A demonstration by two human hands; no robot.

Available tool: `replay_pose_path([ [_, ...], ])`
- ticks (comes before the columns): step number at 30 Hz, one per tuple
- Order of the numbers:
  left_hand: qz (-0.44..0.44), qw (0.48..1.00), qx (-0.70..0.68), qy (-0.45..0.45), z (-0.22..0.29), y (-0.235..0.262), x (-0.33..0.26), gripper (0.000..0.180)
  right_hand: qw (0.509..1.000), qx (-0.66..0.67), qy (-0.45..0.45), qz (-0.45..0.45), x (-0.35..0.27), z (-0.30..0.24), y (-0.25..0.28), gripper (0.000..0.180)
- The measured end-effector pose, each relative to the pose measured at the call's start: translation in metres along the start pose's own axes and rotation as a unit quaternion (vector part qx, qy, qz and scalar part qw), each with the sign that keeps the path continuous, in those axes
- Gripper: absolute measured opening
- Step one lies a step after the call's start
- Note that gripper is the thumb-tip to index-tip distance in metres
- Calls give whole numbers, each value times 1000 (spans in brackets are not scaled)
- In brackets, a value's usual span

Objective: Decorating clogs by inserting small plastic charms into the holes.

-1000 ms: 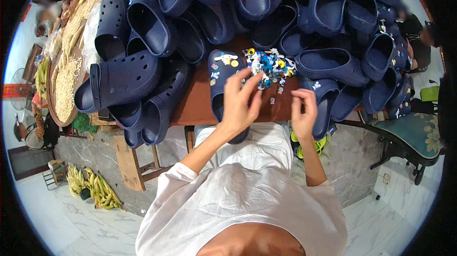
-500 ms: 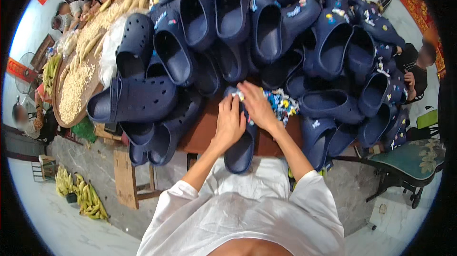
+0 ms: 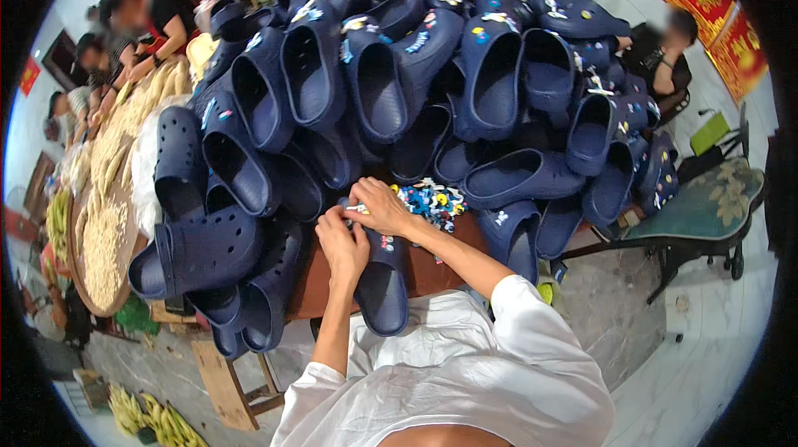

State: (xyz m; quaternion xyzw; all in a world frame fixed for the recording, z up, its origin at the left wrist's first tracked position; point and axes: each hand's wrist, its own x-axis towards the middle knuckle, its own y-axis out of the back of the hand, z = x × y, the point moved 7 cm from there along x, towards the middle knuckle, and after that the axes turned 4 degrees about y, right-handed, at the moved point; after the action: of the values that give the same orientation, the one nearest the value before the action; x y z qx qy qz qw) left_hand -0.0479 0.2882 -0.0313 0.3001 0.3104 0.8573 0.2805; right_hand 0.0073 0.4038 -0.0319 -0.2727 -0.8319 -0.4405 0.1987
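Note:
A navy perforated clog (image 3: pixel 384 285) lies on the brown table (image 3: pixel 309 285) right in front of me, heel toward me. My left hand (image 3: pixel 342 245) grips the clog's toe end from the left. My right hand (image 3: pixel 380 205) presses down on its top, fingers pinched on a small charm that I can barely make out. Just right of my hands sits a heap of small colourful shoe charms (image 3: pixel 430 200).
A big pile of navy clogs (image 3: pixel 399 89) covers the table behind and beside the hands. A round flat basket of pale kernels (image 3: pixel 104 239) sits at left. Other people (image 3: pixel 137 27) work at far left, another (image 3: pixel 665 52) sits at right. A green chair (image 3: pixel 706 206) stands right.
My right hand left the charm heap and moved left onto the clog's toe. Both hands have come together there. My head turned, shifting the view.

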Motion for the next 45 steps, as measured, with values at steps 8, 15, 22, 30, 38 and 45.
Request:
replay_pose_path([
  [8, -51, 994, 6, 100, -17, -4, -1, 41, 992, 18, -57, 110, -10, 6, 11, 22],
  [15, -106, 984, 74, 120, -10, 6, 9, 49, 971, 2, -196, 139, -45, 23, 24, 24],
  [22, -245, 942, 157, 167, -20, -5, 14, 68, 967, -139, -164, 134, -48, -8, 63, 40],
  [30, -231, 951, 204, 33, -21, -18, 20, 42, 959, -83, -262, 64, -62, 1, 19, 64],
  [38, -176, 944, 279, -18, -16, -20, 21, 25, 958, -141, -245, 39, -52, -2, 7, 41],
  [45, -141, 954, 264, -8, 0, -8, 20, 21, 958, -211, -193, 23, -48, 4, -8, 20],
])
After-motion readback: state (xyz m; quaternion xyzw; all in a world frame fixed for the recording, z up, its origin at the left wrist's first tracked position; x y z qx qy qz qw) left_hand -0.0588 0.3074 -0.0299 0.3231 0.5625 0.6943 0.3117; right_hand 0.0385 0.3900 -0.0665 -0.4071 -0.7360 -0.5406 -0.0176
